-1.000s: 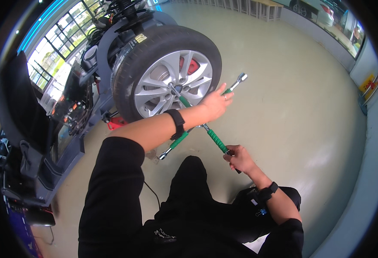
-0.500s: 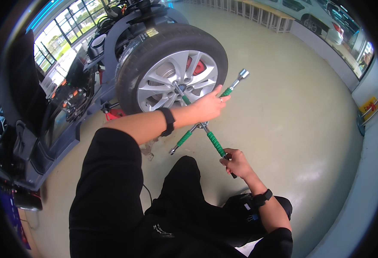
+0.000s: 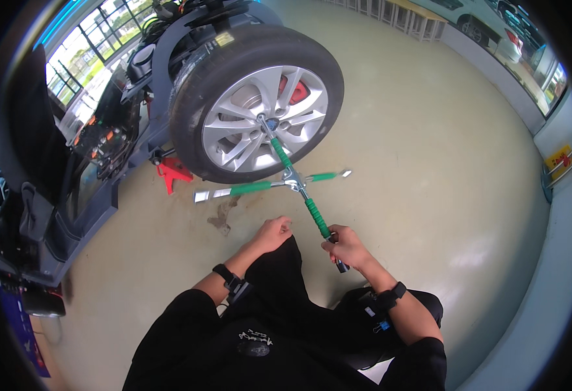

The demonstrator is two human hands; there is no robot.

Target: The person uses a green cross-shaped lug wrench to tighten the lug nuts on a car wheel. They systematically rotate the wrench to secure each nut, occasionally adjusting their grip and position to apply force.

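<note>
Head view: the cross wrench (image 3: pixel 292 179) stands between the wheel (image 3: pixel 267 98) and the person. Its far arm points toward 11 o'clock and meets the wheel just beside the centre cap (image 3: pixel 271 124); full seating of that end cannot be confirmed. The two cross arms lie toward 9 and 3 o'clock.

Right hand (image 3: pixel 348 246): at 5 o'clock from the wrench's middle. Fingers are wrapped firmly around the end of the near arm, just below its green grip (image 3: pixel 316 217).

Left hand (image 3: pixel 273 234): between 6 and 7 o'clock, near the knee (image 3: pixel 286 254), apart from the wrench. Fingers are loosely curled, partly open, with nothing visible in them.

Handling, as judged: hold the near arm in line with the far arm so that the working end sits square. Apply turning force at the outer part of a cross arm. Keep the left hand and knee outside the sweep of these arms (the 9 o'clock arm looks the longer). If the tool rocks, reseat it before loading.

Markings: a yellow label (image 3: pixel 224 39) on the tyre (image 3: pixel 331 98) at 11 o'clock, a yellow sign (image 3: pixel 557 158) toward 3 o'clock and a pale mark (image 3: pixel 255 337) on the clothing; none is clearly legible.
</note>
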